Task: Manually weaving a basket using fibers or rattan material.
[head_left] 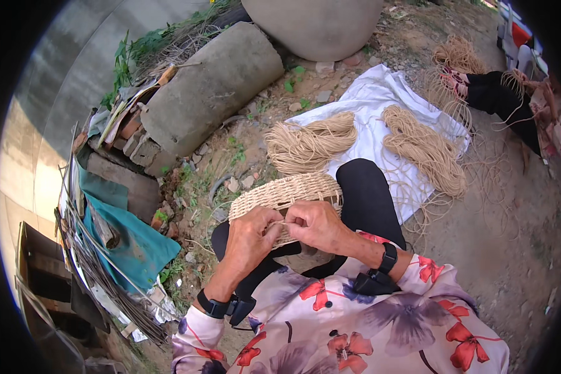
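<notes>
From where I stand, the oblong, straw-coloured piece of woven cord [287,189] rests across the person's lap, between knees in black trousers [371,193]. Its far band is closely woven from end to end, so I'd judge that stretch done. Nearer the body, a dark opening and some wider-spaced strands show by the right end, and that part looks unfinished to me; the hands hide much of the near edge, so I can't tell how much remains.

The left hand [250,235] and the right hand [321,225] meet just over the near edge, thumbs and fingertips pinched together on a short length of thin tan cord [280,223].

Plenty of cord is unused. On the crumpled white cloth [371,142], one thick tan skein [311,142] overlaps the left edge, while a second, looser tan skein [424,149] slants toward the near right edge, with strands trailing onto the bare brown dirt [492,255].

We're outdoors: a grey concrete cylinder [212,87] lies beyond the cloth's left edge, and another person in dark trousers [502,100] sits past its right corner, beside more tangled cord [460,55].
</notes>
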{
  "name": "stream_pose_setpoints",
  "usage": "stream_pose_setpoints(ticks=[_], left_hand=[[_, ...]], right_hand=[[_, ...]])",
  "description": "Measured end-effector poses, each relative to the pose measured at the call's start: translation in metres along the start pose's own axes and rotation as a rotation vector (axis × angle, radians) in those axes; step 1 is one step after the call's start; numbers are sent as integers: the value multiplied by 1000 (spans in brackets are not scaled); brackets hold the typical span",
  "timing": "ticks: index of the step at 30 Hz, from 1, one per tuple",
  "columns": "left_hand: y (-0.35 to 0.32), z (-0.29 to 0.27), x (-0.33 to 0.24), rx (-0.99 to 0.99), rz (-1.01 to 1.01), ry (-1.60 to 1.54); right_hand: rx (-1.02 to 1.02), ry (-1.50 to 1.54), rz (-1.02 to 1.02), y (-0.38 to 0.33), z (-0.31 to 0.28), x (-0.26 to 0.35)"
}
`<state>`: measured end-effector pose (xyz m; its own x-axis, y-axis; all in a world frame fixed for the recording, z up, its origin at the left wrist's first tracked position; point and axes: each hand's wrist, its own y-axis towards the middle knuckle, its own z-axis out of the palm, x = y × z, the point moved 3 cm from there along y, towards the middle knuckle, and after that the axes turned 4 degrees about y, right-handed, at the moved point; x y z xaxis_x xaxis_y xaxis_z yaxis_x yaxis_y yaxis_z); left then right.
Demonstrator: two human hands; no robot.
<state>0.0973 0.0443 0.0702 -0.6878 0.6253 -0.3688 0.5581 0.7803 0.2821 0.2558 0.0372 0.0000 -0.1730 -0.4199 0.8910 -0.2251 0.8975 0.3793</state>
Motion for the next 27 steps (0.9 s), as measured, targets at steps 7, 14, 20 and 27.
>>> stream_pose_setpoints(ticks=[7,14,20,27], left_hand=[[-5,-1,-5,-27,159,169],[-8,1,-4,-104,237,174],[-14,7,2,-122,139,81],[-18,16,9,-171,-55,-117]], right_hand=[[118,-148,-300,9,-12,3],[290,-119,-198,22,-15,3],[325,-124,-222,22,-13,-5],[107,-177,-230,12,-5,-5]])
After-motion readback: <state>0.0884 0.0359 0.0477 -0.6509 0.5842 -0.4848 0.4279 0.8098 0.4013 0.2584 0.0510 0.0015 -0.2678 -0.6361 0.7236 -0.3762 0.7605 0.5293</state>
